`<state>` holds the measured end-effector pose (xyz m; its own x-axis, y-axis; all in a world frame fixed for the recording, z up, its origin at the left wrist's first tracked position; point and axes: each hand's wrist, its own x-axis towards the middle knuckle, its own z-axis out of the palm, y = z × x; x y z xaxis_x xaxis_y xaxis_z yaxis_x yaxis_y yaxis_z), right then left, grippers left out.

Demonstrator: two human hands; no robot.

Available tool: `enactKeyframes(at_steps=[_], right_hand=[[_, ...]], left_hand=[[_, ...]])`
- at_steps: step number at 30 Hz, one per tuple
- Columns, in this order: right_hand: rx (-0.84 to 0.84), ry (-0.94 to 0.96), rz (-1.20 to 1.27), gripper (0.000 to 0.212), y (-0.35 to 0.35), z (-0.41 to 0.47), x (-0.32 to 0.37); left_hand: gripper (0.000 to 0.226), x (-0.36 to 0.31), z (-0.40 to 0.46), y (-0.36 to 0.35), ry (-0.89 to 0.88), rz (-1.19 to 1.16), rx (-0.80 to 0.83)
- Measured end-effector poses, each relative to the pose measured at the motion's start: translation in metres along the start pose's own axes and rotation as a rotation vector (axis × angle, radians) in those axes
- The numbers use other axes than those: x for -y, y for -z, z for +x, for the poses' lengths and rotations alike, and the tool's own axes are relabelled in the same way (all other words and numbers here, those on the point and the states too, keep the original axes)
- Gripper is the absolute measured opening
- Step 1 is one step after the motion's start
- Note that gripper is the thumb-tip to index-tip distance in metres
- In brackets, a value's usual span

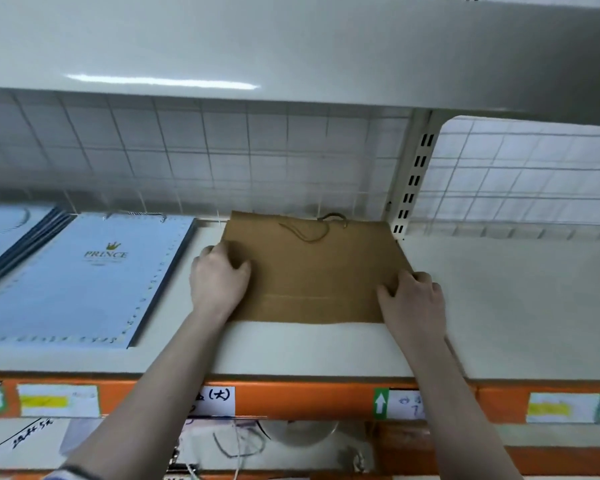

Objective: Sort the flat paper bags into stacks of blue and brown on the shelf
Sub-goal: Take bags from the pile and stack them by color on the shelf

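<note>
A wall of white tiles [222,150] is seen behind a wire grid [520,174]. A pale upper shelf [291,46] is lit by a reflected strip of light [160,81]. A slotted upright post [413,181] is fixed at the back, and an orange front rail [291,400] is covered with paper labels [58,400].

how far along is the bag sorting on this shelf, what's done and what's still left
Done: flat pale blue paper bags already lie stacked at the left of the white shelf. In hand: both hands, the left hand and right hand, grip the side edges of a flat brown paper bag lying on the shelf to the right of the blue stack. Left: no unsorted bags show on this shelf, so I cannot tell how many remain.
</note>
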<state>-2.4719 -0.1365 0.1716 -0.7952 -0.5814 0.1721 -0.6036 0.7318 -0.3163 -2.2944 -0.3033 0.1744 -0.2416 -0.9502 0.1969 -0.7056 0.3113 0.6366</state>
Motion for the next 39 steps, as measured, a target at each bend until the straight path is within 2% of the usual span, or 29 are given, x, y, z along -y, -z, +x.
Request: enactKeyframes(at_steps=[5, 13, 22, 27, 32, 39], right_hand=[[-0.006, 0.03, -0.112, 0.041, -0.006, 0.003, -0.001], [0.041, 0.084, -0.009, 0.04, -0.008, 0.004, -0.003], [0.076, 0.093, 0.044, 0.037, -0.01, 0.005, -0.004], [0.107, 0.09, 0.005, 0.045, -0.011, 0.004, -0.003], [0.084, 0.121, -0.048, 0.043, -0.012, -0.002, -0.002], [0.073, 0.145, -0.06, 0.045, -0.008, -0.005, -0.002]], left_hand=[[0.04, 0.004, 0.0, -0.009, -0.03, 0.183, 0.069], [0.043, 0.008, 0.001, -0.012, -0.005, 0.304, 0.056], [0.043, 0.012, 0.005, -0.014, -0.026, 0.34, 0.053], [0.043, 0.013, 0.007, -0.016, -0.047, 0.358, 0.081], [0.045, 0.014, 0.008, -0.016, -0.062, 0.377, 0.087], [0.045, 0.009, 0.005, -0.013, -0.094, 0.38, 0.018]])
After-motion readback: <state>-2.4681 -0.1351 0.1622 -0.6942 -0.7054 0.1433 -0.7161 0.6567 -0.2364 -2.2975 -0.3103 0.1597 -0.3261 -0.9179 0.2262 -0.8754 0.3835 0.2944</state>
